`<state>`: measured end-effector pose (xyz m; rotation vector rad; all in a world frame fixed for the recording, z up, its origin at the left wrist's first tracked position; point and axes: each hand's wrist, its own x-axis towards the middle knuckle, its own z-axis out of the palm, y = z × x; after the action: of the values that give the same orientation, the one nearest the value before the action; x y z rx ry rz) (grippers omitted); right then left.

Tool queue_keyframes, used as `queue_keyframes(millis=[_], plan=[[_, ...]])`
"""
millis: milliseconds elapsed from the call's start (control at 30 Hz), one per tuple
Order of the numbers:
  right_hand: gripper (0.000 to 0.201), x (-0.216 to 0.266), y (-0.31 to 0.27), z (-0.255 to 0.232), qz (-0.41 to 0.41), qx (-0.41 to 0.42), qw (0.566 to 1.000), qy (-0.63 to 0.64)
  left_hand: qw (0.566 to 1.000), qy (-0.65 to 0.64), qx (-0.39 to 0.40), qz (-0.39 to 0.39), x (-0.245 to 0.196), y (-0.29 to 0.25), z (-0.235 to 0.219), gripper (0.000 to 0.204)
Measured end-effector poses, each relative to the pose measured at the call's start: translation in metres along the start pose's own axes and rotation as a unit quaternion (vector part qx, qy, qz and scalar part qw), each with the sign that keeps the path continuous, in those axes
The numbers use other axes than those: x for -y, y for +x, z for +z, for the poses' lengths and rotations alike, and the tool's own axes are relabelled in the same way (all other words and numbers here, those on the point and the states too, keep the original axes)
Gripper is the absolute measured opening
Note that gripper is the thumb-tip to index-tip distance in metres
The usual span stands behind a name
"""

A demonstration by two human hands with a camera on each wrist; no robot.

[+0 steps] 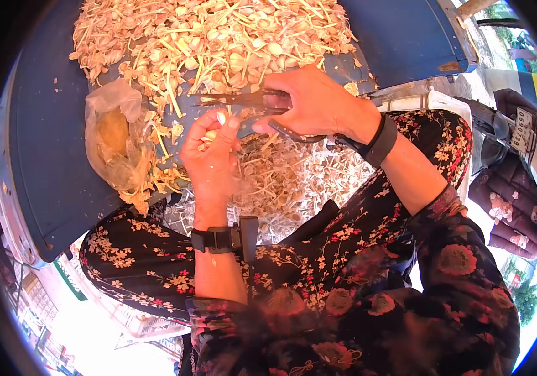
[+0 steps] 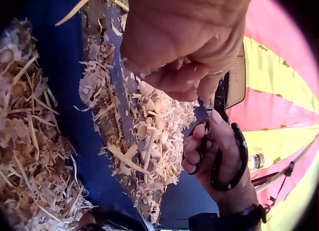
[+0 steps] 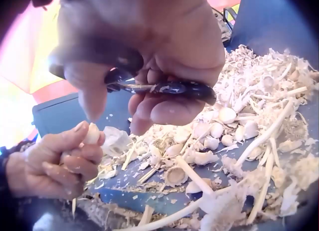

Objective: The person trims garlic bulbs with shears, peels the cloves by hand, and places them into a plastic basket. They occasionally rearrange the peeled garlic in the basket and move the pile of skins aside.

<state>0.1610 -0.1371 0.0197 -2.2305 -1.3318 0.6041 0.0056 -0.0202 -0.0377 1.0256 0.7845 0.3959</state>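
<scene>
My left hand (image 1: 209, 156) pinches a pale garlic clove (image 3: 92, 133) between thumb and forefinger, with more pale pieces within its curled fingers in the head view. Black-handled scissors (image 2: 242, 156) are in my right hand (image 1: 322, 103), its thumb and fingers through the handle loops. Their blades (image 1: 224, 99) point left, just above the left fingertips in the head view. Garlic cloves and dry stems (image 1: 237, 37) lie heaped beyond both hands on the blue table (image 1: 43, 144).
A clear plastic bag (image 1: 115, 135) with something yellowish inside lies on the table's left. Peelings and cut stems (image 1: 287, 182) fill the space below the hands, between the person's legs. A parked vehicle with a number plate (image 1: 522, 130) stands at the right.
</scene>
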Motion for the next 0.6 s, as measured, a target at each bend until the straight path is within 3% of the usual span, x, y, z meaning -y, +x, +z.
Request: queue_keyframes(millis=[33, 167, 267, 600], plan=[[0.047, 0.001, -0.003, -0.003, 0.003, 0.035, 0.999, -0.031, 1.000, 0.001, 0.003, 0.000, -0.002, 0.002, -0.002, 0.028], [0.049, -0.001, -0.013, -0.012, -0.004, 0.046, 0.991, -0.124, 0.999, 0.020, 0.024, 0.021, -0.008, -0.002, -0.002, 0.028], [0.047, -0.007, -0.017, -0.010, -0.057, 0.007, 0.986, -0.154, 0.997, 0.041, 0.047, 0.045, -0.003, -0.001, -0.006, 0.028], [0.049, -0.014, -0.023, -0.004, -0.040, 0.026, 0.992, -0.120, 0.997, 0.030, 0.054, 0.036, -0.007, -0.001, -0.008, 0.030]])
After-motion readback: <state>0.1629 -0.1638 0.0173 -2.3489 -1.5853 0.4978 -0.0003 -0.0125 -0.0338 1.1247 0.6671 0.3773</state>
